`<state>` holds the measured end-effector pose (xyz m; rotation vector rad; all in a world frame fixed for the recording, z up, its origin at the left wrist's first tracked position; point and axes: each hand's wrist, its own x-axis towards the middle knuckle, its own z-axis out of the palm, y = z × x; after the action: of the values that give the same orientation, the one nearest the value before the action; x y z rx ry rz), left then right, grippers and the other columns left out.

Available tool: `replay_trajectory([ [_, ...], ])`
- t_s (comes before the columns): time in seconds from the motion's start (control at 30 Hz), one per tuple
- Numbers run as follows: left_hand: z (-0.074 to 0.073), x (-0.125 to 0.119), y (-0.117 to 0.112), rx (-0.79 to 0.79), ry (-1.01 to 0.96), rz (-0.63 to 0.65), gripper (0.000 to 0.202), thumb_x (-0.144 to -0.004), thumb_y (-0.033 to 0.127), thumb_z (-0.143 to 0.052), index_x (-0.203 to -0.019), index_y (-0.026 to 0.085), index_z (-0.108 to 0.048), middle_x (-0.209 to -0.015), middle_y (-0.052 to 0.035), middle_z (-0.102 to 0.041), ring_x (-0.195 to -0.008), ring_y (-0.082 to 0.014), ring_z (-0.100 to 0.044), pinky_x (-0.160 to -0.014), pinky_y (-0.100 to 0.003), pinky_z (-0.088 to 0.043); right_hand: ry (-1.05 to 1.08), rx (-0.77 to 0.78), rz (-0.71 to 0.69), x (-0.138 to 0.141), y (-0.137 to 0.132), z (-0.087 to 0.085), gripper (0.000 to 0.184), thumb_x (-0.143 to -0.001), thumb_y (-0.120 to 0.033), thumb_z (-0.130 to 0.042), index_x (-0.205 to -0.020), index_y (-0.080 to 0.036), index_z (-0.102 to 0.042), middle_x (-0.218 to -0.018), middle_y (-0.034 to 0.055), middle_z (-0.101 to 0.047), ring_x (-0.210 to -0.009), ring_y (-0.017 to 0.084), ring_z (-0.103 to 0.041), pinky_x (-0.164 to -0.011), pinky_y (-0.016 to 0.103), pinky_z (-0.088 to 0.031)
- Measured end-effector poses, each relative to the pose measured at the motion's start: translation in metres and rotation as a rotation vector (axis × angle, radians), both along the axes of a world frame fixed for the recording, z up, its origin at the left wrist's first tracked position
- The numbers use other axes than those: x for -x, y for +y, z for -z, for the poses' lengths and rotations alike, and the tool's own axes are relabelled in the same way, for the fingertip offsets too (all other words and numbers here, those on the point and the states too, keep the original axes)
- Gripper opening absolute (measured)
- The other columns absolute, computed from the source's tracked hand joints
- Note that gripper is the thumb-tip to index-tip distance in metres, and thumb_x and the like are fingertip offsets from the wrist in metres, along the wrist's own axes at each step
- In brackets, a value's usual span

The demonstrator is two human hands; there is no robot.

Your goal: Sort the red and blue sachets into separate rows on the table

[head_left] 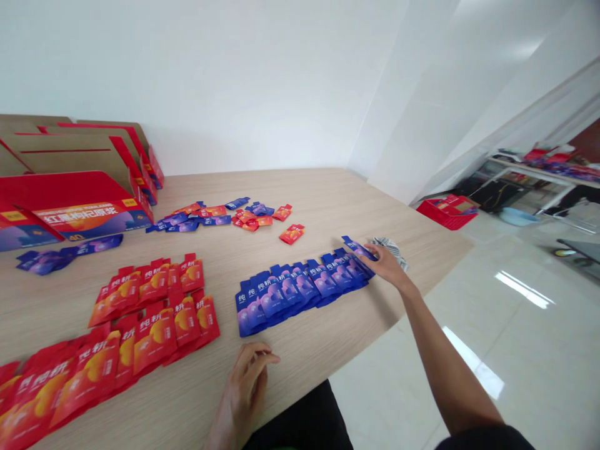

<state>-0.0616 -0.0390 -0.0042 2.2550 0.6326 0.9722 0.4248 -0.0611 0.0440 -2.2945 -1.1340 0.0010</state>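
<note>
At the right end of the blue row, my right hand [383, 265] pinches a blue pouch [357, 247] by its bottom end, just above the table. A row of overlapping blue pouches [300, 284] lies slanting across the table in front of me. My left hand [248, 378] rests near the table's front edge, below the row's left end. Its fingers are loosely curled and a little apart, with nothing in them. Red pouches [152, 334] lie in overlapping rows to the left.
Loose red and blue pouches [201, 215] are scattered farther back. Red open cartons [75, 206] stand at the left against the wall. A black-and-white striped bundle [391, 250] lies beyond my right hand. A red basket [447, 211] and a blue basin [518, 216] are on the floor.
</note>
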Motion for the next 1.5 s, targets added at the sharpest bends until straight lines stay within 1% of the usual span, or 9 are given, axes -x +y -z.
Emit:
replay_trajectory([
  [0.13, 0.002, -0.001, -0.002, 0.035, -0.032, -0.050, 0.032, -0.107, 0.020, -0.041, -0.106, 0.024, -0.073, -0.106, -0.0069, -0.069, -0.097, -0.0177, -0.067, -0.083, -0.029, -0.058, 0.049, 0.067, -0.020, -0.054, 0.002, 0.019, 0.049, -0.081, -0.048, -0.072, -0.118, -0.017, -0.073, -0.111, 0.0145, -0.074, -0.102, 0.031, -0.070, -0.094, 0.043, -0.055],
  [0.27, 0.004, -0.002, -0.002, 0.059, -0.031, -0.055, 0.033, -0.107, 0.021, -0.042, -0.105, 0.025, -0.074, -0.107, -0.0076, -0.068, -0.097, -0.0184, -0.067, -0.084, -0.030, -0.057, -0.057, 0.149, -0.026, -0.080, -0.005, 0.036, 0.048, -0.079, -0.043, -0.075, -0.120, -0.018, -0.075, -0.113, 0.0155, -0.071, -0.103, 0.031, -0.069, -0.099, 0.045, -0.054],
  [0.47, 0.001, -0.002, -0.004, 0.095, -0.039, -0.080, 0.028, -0.106, 0.021, -0.046, -0.105, 0.026, -0.073, -0.107, -0.0063, -0.068, -0.097, -0.0183, -0.067, -0.085, -0.029, -0.055, -0.120, 0.238, -0.128, -0.090, -0.021, 0.038, 0.057, -0.078, -0.046, -0.077, -0.128, -0.019, -0.073, -0.110, 0.0156, -0.069, -0.107, 0.032, -0.067, -0.103, 0.046, -0.051],
  [0.73, 0.004, 0.000, 0.000, 0.042, -0.031, -0.047, 0.028, -0.105, 0.017, -0.046, -0.107, 0.027, -0.072, -0.107, -0.0058, -0.068, -0.097, -0.0178, -0.067, -0.084, -0.028, -0.055, -0.014, 0.035, -0.123, -0.078, -0.019, 0.024, 0.054, -0.079, -0.045, -0.074, -0.126, -0.019, -0.072, -0.124, 0.0162, -0.070, -0.106, 0.030, -0.068, -0.098, 0.044, -0.055],
  [0.9, 0.006, -0.001, -0.001, 0.052, -0.039, -0.090, 0.026, -0.105, 0.017, -0.047, -0.105, 0.027, -0.072, -0.107, -0.0058, -0.068, -0.097, -0.0180, -0.067, -0.084, -0.028, -0.055, 0.070, 0.047, -0.269, -0.037, 0.035, -0.011, 0.043, -0.086, -0.040, -0.070, -0.124, -0.022, -0.075, -0.119, 0.0099, -0.074, -0.098, 0.024, -0.069, -0.091, 0.036, -0.055],
  [1.07, 0.009, 0.000, 0.000, 0.027, -0.052, -0.078, 0.028, -0.105, 0.017, -0.045, -0.107, 0.027, -0.072, -0.106, -0.0068, -0.068, -0.096, -0.0179, -0.068, -0.083, -0.027, -0.057, 0.143, 0.159, -0.560, 0.040, 0.108, -0.036, 0.043, -0.085, -0.036, -0.076, -0.125, -0.021, -0.075, -0.116, 0.0073, -0.074, -0.097, 0.021, -0.068, -0.090, 0.031, -0.053],
  [1.2, 0.009, 0.000, -0.001, 0.045, -0.023, -0.085, 0.028, -0.105, 0.020, -0.046, -0.106, 0.026, -0.073, -0.107, -0.0082, -0.069, -0.098, -0.0189, -0.069, -0.084, -0.029, -0.058, 0.225, 0.223, -0.652, 0.123, 0.155, -0.034, 0.043, -0.089, -0.040, -0.073, -0.128, -0.021, -0.073, -0.119, 0.0064, -0.075, -0.107, 0.023, -0.070, -0.096, 0.032, -0.052],
  [1.3, 0.006, -0.002, -0.004, 0.079, -0.023, -0.100, 0.031, -0.107, 0.020, -0.043, -0.105, 0.025, -0.073, -0.107, -0.0090, -0.069, -0.100, -0.0195, -0.069, -0.085, -0.029, -0.057, 0.150, 0.287, -0.607, 0.178, 0.181, -0.027, 0.050, -0.088, -0.045, -0.075, -0.131, -0.019, -0.071, -0.129, 0.0106, -0.073, -0.119, 0.028, -0.068, -0.101, 0.033, -0.051],
  [1.5, -0.001, -0.009, -0.010, 0.086, -0.095, -0.144, 0.036, -0.108, 0.018, -0.037, -0.100, 0.023, -0.072, -0.102, -0.0085, -0.068, -0.092, -0.0184, -0.066, -0.080, -0.028, -0.055, 0.017, 0.504, -0.518, 0.226, 0.206, -0.020, 0.075, -0.082, -0.053, -0.078, -0.147, -0.022, -0.055, -0.142, 0.0169, -0.063, -0.126, 0.034, -0.063, -0.101, 0.041, -0.051],
])
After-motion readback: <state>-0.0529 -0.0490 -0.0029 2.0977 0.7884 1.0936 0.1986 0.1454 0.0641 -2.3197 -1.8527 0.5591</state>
